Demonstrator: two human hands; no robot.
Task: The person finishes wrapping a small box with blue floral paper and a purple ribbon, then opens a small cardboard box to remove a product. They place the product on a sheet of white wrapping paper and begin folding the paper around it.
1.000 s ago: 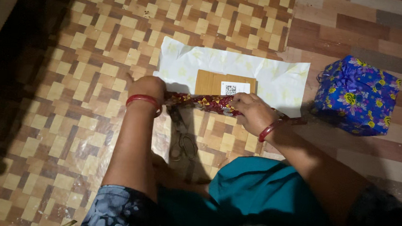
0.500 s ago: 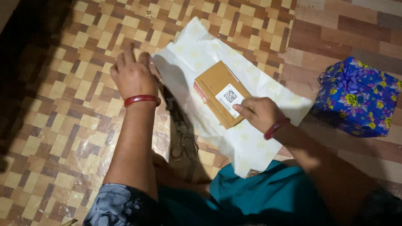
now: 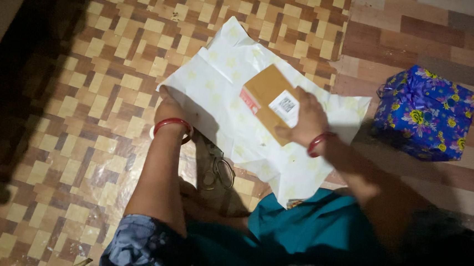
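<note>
A sheet of wrapping paper (image 3: 223,96) lies white side up on the floor, turned at an angle. On it rests a small brown cardboard box (image 3: 263,87) with a white label and a red strip. My right hand (image 3: 306,123) grips the box's near right end, fingers over the label. My left hand (image 3: 169,110), with a red bangle at the wrist, holds the paper's left edge; its fingers are hidden under the sheet.
A pair of scissors (image 3: 218,169) lies on the floor just below the paper, between my arms. A wrapped blue floral gift box (image 3: 424,113) with a ribbon bow stands at the right. My teal-clad knee (image 3: 308,227) touches the paper's near corner.
The rolled patterned edge has been spread flat, then paper and box turned counterclockwise. My left hand went from the bare floor to the paper's left edge. My right hand shifted up along the box.
</note>
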